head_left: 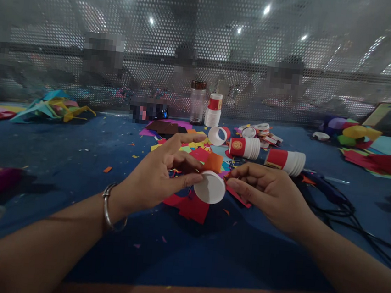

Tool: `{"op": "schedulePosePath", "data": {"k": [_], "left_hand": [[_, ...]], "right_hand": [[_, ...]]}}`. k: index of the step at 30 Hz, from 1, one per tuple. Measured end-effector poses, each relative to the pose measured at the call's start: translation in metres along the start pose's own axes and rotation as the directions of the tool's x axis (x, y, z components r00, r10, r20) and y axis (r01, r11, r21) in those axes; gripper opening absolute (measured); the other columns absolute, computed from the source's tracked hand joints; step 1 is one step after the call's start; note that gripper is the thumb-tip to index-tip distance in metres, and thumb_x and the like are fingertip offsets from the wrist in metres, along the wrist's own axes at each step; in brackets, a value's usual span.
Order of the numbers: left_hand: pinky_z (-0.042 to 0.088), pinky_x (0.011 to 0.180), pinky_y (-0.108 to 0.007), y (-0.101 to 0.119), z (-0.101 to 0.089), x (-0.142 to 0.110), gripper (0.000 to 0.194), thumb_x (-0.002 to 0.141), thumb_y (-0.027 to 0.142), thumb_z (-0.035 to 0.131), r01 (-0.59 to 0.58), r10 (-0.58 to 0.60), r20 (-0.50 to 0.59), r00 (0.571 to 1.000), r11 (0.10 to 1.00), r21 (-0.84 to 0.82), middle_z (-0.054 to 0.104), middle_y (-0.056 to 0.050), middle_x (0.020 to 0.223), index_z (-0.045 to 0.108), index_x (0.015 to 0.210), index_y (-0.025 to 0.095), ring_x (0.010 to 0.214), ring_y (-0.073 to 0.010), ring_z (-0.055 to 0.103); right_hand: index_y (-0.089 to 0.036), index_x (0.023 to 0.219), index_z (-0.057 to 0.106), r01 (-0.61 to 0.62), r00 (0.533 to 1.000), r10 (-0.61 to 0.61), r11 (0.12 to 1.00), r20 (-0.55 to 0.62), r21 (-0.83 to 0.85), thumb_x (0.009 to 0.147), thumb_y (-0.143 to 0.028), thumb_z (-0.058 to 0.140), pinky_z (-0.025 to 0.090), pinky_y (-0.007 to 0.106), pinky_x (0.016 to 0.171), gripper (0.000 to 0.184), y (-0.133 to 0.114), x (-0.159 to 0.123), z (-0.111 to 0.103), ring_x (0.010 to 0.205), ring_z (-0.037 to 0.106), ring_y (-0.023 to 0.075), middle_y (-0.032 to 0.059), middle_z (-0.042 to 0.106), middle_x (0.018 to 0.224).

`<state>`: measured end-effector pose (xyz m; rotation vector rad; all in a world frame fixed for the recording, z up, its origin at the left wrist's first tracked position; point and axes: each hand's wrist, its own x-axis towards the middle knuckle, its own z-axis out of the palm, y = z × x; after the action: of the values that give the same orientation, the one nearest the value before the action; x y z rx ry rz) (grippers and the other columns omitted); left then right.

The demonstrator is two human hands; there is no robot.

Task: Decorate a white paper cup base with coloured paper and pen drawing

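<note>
Between the thumb and fingers of my left hand [165, 173] is a white paper disc [209, 187], held upright and slightly tilted above the table. An orange paper piece [214, 162] stands up at its top edge; whether it is stuck on I cannot tell. My right hand [264, 187] is at the disc's right edge, thumb and forefinger pinched on a small dark orange scrap [227, 177], partly hidden by the fingertips. Red paper pieces [189, 208] lie below the disc. Behind my hands spreads a pile of coloured paper cuttings [161, 147].
Red-and-white paper cups [245, 148] lie on their sides, with another stack [285, 161] to the right. A glass bottle [197, 103] and upright cups [213, 111] stand behind. Black cables [341, 211] run along the right. Paper crafts [52, 107] sit far left. A perforated screen [192, 35] closes the back.
</note>
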<state>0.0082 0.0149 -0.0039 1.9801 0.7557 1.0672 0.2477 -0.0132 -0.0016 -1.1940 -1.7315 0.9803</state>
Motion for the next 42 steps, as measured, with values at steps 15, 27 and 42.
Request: {"op": "schedulePosePath", "data": {"k": [15, 27, 42], "left_hand": [[0.053, 0.073, -0.026, -0.002, -0.003, 0.002, 0.066, 0.082, 0.026, 0.077, 0.228, -0.209, 0.141, 0.968, 0.964, -0.139, 0.076, -0.004, 0.096, 0.043, 0.139, 0.021, 0.088, -0.0164, 0.072], [0.050, 0.075, -0.022, 0.000, 0.000, 0.006, 0.021, 0.075, 0.016, 0.080, 0.360, -0.297, 0.275, 0.914, 0.908, -0.215, 0.072, 0.001, 0.086, 0.064, 0.088, 0.016, 0.080, -0.0098, 0.066], [0.049, 0.065, -0.019, 0.005, -0.003, 0.008, 0.016, 0.075, 0.017, 0.078, 0.344, -0.319, 0.162, 0.934, 0.924, -0.166, 0.079, -0.002, 0.083, 0.077, 0.090, 0.017, 0.072, -0.0102, 0.067]], "right_hand": [[-0.016, 0.084, 0.069, 0.038, 0.999, -0.038, 0.999, -0.004, -0.030, 0.084, -0.039, 0.073, 0.040, 0.019, 0.046, 0.024, -0.001, 0.000, 0.000, 0.051, 0.055, 0.0079, -0.0007, 0.066, 0.065], [-0.016, 0.084, 0.070, 0.052, 0.999, -0.052, 0.998, 0.001, -0.040, 0.084, -0.038, 0.073, 0.040, 0.018, 0.045, 0.023, -0.001, 0.000, -0.001, 0.051, 0.054, 0.0071, -0.0009, 0.067, 0.066], [-0.016, 0.084, 0.069, 0.027, 1.000, -0.027, 0.999, -0.014, -0.027, 0.083, -0.041, 0.073, 0.041, 0.018, 0.046, 0.026, 0.000, 0.000, -0.003, 0.053, 0.055, 0.0076, -0.0010, 0.065, 0.066]]}}
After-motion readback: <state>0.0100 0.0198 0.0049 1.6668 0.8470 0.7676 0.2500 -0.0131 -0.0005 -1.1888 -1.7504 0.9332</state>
